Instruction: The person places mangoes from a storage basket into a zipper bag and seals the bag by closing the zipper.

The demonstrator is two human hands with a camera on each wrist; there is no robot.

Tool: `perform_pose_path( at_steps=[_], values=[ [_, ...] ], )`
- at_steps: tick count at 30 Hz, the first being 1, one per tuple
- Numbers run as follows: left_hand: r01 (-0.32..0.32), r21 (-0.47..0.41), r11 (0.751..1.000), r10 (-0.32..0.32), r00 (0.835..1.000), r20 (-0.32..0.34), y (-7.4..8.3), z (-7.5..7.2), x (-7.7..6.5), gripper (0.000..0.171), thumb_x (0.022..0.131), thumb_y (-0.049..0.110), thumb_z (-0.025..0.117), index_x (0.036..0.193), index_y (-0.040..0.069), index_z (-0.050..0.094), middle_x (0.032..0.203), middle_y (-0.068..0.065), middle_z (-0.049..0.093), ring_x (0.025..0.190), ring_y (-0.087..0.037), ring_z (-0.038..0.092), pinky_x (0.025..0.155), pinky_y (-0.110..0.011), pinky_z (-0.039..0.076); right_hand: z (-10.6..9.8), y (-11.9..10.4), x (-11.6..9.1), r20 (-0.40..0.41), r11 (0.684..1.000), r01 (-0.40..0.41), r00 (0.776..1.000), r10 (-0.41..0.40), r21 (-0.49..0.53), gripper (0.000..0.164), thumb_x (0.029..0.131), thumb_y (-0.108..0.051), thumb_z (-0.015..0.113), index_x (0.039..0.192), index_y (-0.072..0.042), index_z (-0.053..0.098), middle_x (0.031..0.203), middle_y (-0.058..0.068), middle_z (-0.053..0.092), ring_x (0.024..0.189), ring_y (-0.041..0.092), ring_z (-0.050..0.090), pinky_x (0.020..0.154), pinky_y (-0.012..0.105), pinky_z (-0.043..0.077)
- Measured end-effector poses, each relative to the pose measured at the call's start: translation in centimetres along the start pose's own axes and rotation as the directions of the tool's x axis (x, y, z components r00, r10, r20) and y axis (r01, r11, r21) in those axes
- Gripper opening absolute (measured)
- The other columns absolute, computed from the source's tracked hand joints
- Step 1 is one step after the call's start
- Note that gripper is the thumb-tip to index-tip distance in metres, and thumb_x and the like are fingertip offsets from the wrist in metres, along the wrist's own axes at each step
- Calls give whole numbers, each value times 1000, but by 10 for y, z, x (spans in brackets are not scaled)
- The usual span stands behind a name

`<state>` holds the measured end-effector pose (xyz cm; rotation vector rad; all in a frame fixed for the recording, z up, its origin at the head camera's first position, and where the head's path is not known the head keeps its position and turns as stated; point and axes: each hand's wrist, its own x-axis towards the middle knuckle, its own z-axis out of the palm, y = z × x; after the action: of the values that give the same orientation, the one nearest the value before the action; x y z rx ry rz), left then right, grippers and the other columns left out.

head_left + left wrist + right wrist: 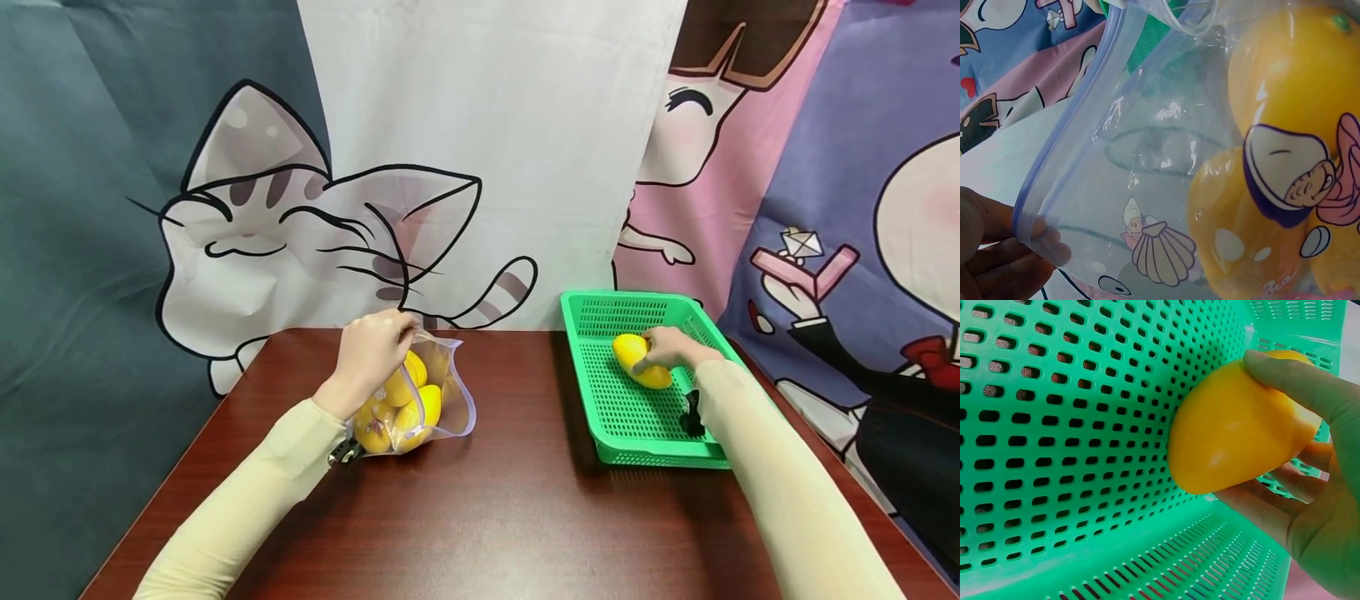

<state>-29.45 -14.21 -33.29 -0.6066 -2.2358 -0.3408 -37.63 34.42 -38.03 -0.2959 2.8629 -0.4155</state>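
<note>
My left hand [372,354] pinches the rim of a clear zip bag [456,400] standing on the table. Through the bag's printed plastic show several yellow mangoes [420,408], and its mouth gapes toward the right. In the left wrist view, the fingers [1010,265] hold the purple zip edge, well apart from the fruit. Inside a green basket [588,392], my right hand [671,346] grips another yellow mango [651,375]. The right wrist view has the thumb on top of this mango [1229,434] and fingers beneath, close to the basket's perforated surface [1085,425].
The dark red-brown table [510,500] carries the bag on the left and the basket on the right, with bare tabletop between them. A cartoon-printed cloth [487,125] hangs right behind the table's far edge.
</note>
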Motion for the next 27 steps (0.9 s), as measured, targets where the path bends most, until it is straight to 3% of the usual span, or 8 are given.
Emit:
perform_pose_path(
  at_steps=[8,27],
  values=[
    [8,-2,1000,-8,1000,1,0,0,0,10,83,8,66,88,12,75,81,-1,72,62,-25,66,48,-38,49,2,-3,1,-80,995,95,992,-96,-9,71,70,-32,80,121,8,50,101,20,61,83,25,58,70,40,50],
    [1,-3,1000,-1,1000,-1,-1,0,0,10,84,9,67,88,12,75,82,-2,72,64,-25,67,49,-38,50,-7,-16,-3,-178,986,162,972,-153,36,72,69,-30,83,123,-1,46,107,19,61,88,26,60,74,42,51]
  ],
)
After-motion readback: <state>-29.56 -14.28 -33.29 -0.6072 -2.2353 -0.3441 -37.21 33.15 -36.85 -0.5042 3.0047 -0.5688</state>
